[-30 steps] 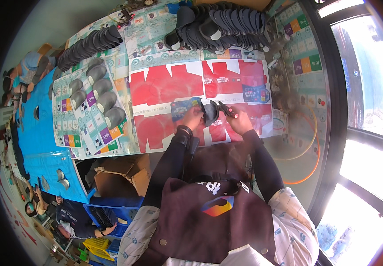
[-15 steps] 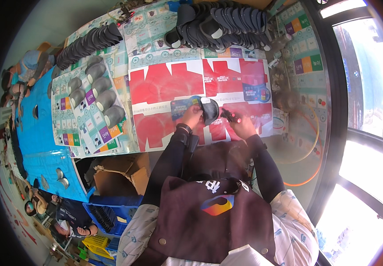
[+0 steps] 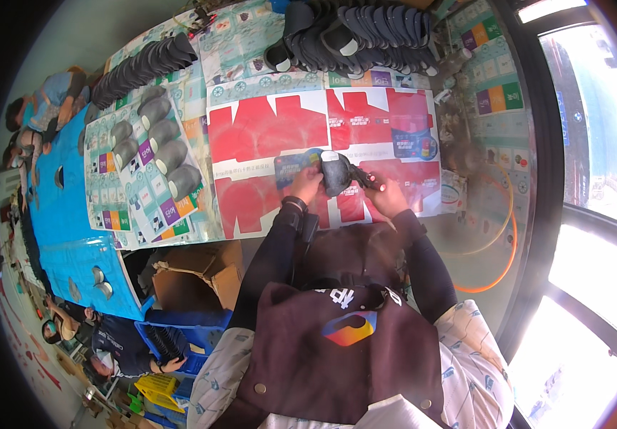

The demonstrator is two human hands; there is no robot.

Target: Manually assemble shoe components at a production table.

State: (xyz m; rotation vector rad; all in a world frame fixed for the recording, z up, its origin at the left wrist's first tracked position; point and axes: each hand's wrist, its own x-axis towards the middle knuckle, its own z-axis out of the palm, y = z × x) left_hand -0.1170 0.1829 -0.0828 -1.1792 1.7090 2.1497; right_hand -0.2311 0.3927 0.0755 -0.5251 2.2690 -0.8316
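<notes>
Over the red-and-white printed sheets, my left hand (image 3: 306, 184) grips the edge of a dark grey, curved pad with a white patch (image 3: 334, 176). Its fingers are closed on the pad's left side. From the right, my right hand (image 3: 390, 198) is wrapped round a small black hand tool with red parts (image 3: 373, 181). The front of that tool meets the pad's right edge in this view, though I cannot tell whether they touch. The tool's exact kind is too small to make out.
Many similar dark pads (image 3: 366, 36) are stacked at the back, with another row (image 3: 144, 68) to their left. Several grey pads (image 3: 173, 154) lie on printed sheets. An orange hose (image 3: 512, 250) loops at right. A cardboard box (image 3: 212, 275) and blue crate (image 3: 187, 332) stand below; people sit at left.
My right hand has brought the black-and-red tool leftward to the pad, closing the gap between them. The pad has shifted slightly left and turned in my left hand.
</notes>
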